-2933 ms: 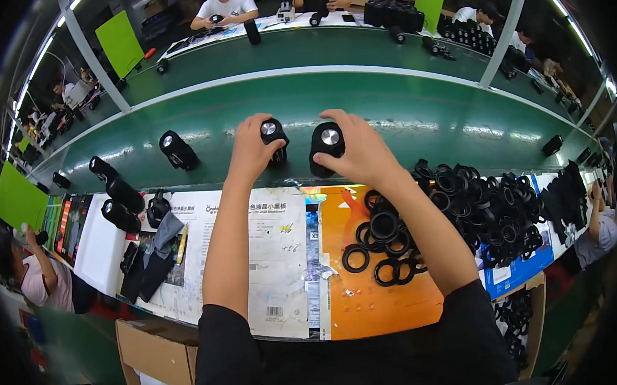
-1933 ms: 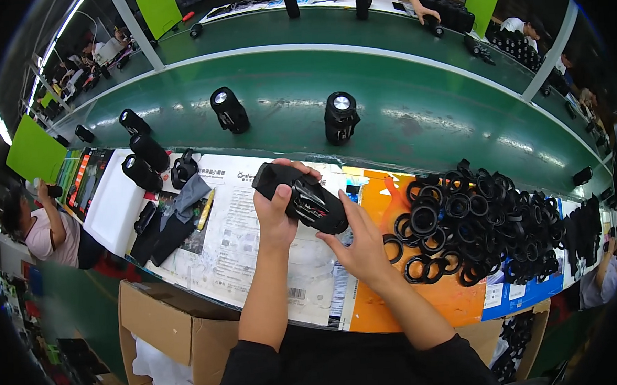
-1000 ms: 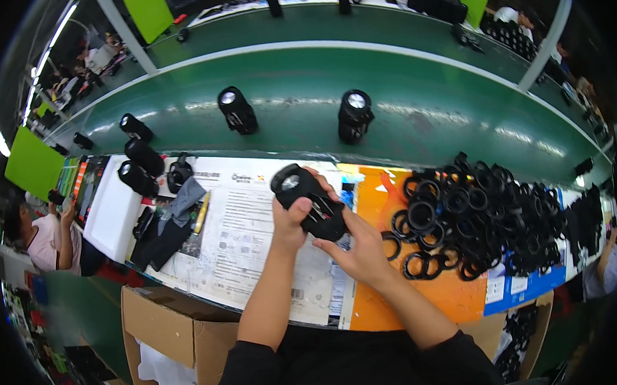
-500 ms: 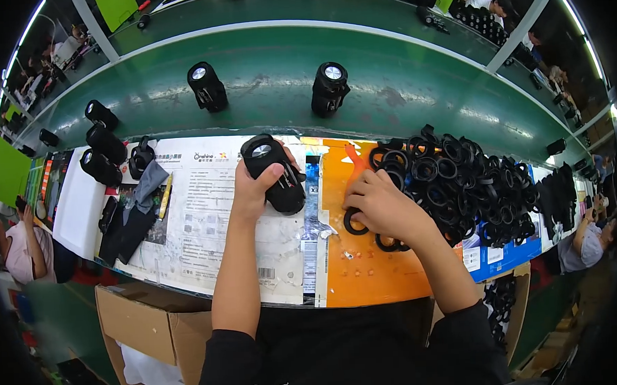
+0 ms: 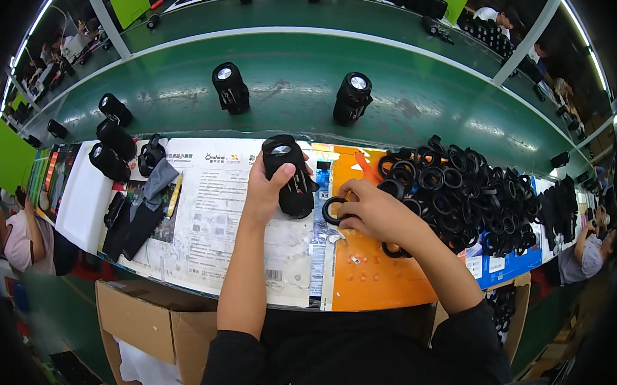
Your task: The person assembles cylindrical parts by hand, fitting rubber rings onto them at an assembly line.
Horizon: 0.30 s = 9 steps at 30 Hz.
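My left hand (image 5: pixel 259 194) is wrapped round a black cylindrical speaker (image 5: pixel 295 196), thumb across its side. The speaker is tilted, with its round silver-centred end toward the far side. To its right, my right hand (image 5: pixel 378 209) pinches a black ring (image 5: pixel 326 214) that points toward the speaker, a small gap apart. Right beside that hand lies a large heap of black rings (image 5: pixel 452 179) on the orange and blue sheets. One loose ring (image 5: pixel 392 249) rests below my right wrist.
Two speakers (image 5: pixel 230 89) (image 5: pixel 352 98) stand on the green conveyor belt (image 5: pixel 284 97) beyond the table. More speakers (image 5: pixel 115 139), a dark cloth (image 5: pixel 141 224) and a yellow pen-like tool (image 5: pixel 175 195) lie at left. Cardboard boxes (image 5: pixel 135 320) sit below the table edge. People work at both sides.
My right hand has lifted the ring away from the heap and moved it left, nearer the speaker. The speaker stays in my left hand. The whole view has shifted slightly.
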Tool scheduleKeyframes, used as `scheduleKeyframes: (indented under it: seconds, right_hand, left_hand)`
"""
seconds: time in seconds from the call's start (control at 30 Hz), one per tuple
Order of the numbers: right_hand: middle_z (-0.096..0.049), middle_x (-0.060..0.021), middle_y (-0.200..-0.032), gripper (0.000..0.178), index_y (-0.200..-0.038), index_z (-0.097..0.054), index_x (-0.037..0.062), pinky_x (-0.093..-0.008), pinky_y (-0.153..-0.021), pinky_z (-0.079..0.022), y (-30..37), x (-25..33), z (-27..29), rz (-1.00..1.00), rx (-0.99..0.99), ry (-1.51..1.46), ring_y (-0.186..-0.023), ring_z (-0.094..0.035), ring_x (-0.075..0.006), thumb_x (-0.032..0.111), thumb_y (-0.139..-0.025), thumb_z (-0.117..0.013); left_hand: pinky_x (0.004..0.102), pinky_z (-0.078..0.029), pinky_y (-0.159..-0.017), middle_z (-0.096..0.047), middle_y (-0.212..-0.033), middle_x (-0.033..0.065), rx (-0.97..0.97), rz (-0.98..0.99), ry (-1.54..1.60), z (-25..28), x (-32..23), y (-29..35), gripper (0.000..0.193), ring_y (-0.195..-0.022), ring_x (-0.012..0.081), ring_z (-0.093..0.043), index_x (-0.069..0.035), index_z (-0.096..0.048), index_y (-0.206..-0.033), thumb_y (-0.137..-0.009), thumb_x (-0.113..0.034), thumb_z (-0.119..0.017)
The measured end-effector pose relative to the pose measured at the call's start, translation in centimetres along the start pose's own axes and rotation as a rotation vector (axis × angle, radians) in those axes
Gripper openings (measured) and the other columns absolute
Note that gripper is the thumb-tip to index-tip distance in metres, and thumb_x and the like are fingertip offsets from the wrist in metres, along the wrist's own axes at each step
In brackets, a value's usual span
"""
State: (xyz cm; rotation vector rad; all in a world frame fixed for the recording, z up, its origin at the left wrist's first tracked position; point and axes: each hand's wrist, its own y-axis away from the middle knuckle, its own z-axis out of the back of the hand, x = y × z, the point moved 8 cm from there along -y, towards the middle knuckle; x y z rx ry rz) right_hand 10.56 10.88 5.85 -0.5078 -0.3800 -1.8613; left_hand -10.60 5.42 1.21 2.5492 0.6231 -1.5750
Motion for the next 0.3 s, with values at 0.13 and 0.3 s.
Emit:
scheduleKeyframes:
  seconds: [0.13, 0.3]
  right_hand:
    - [-0.065, -0.0127, -0.142, 0.024, -0.111, -0.081, 0.0048, -0.0422, -0.111, -0.055, -1.0, 0.3, 2.8, 0.155, -0.215, -0.064, -0.133, -0.065, -0.0361, 0.017, -0.092, -0.090]
    - [-0.071, -0.0190, -0.152, 0.020, -0.116, -0.080, 0.0021, -0.0463, -0.116, -0.055, -6.8, 0.3, 8.7, 0.031, -0.200, -0.605, -0.134, -0.072, -0.0362, 0.020, -0.107, -0.078]
  left_hand:
    - [0.0422, -0.068, -0.090, -0.076, -0.119, 0.0144, 0.005, -0.014, -0.075, -0.1, 0.2, 0.1, 0.059, -0.102, 0.0261, -0.079, -0.001, -0.058, -0.143, -0.099, -0.031, -0.084]
    - [0.0394, -0.067, -0.092, -0.078, -0.119, 0.0140, 0.038, -0.096, -0.293, 0.6, 1.4, -0.1, 0.072, -0.103, 0.0256, -0.080, -0.003, -0.054, -0.149, -0.097, -0.038, -0.090]
